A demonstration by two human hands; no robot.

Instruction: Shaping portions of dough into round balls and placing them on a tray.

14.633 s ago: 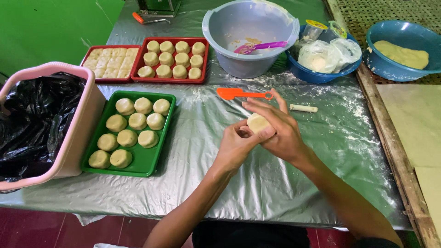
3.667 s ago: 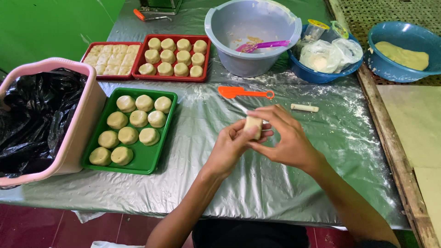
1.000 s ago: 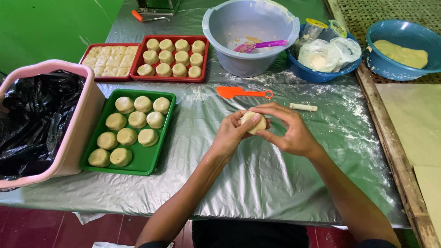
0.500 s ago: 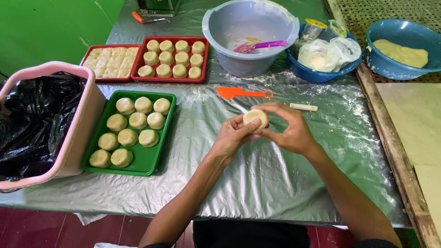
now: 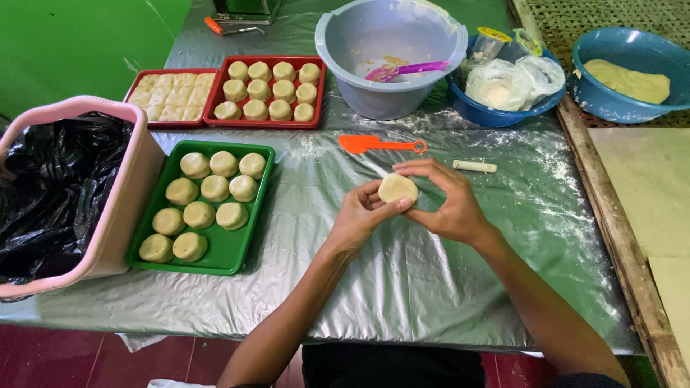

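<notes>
both hands, left hand [image 5: 359,215] and right hand [image 5: 445,205], pinched a round dough ball [image 5: 397,188] above the table [image 5: 431,287]; the green tray [image 5: 230,251] held nine shaped pieces, with space left.

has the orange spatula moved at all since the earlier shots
No. The orange spatula lies in the same spot as before, just in front of the grey bowl and right of the red tray, handle pointing right.
</notes>
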